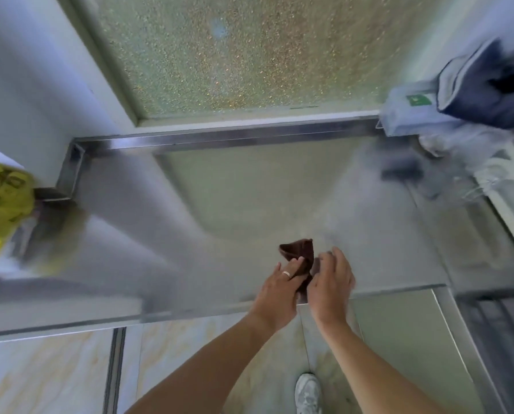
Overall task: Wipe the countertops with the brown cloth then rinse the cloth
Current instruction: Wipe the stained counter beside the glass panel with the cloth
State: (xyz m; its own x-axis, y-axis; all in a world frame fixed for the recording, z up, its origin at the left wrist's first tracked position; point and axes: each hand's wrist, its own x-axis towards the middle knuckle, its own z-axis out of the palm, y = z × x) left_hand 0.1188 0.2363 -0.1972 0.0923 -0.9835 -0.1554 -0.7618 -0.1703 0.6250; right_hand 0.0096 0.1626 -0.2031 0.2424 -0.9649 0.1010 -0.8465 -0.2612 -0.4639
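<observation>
Both hands fold the cloth point(299, 258) on the near countertop point(220, 222): left hand point(279, 282) pinches it, right hand point(332, 279) hovers loose; wiping comes next.

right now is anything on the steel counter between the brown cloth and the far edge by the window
Nothing visible. The brown cloth is held by the left hand, and the countertop ahead looks bare up to its rim. The yellow bag sits far left, blurred clutter far right.
</observation>
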